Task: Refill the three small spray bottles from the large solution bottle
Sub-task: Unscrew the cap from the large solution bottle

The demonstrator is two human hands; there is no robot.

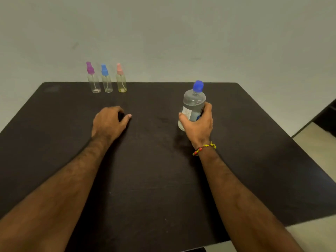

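- A person's two bare forearms reach forward across a dark bench (254,142) set against a pale wall (181,33), seen from above.
- The right hand (199,122) is wrapped around the lower body of the large solution bottle (192,104), thumb on its left side, fingers curled round the right; the bottle leans slightly to the right, its blue cap (198,86) on, and whether its base touches the bench cannot be told.
- A beaded yellow-and-red bracelet (204,148) circles the right wrist.
- The left hand (109,122) rests knuckles-up on the bench, fingers loosely curled under and the thumb pointing right; it holds nothing.
- Three small spray bottles stand upright in a close row at the far left edge of the bench, well apart from both hands: a purple-topped bottle (93,82), a blue-topped bottle (107,82) in the middle, and a pink-topped bottle (121,82) whose clear body looks yellowish.
- All three spray tops are in place.
- The large bottle sits to the right of centre, nearer the person than the row.
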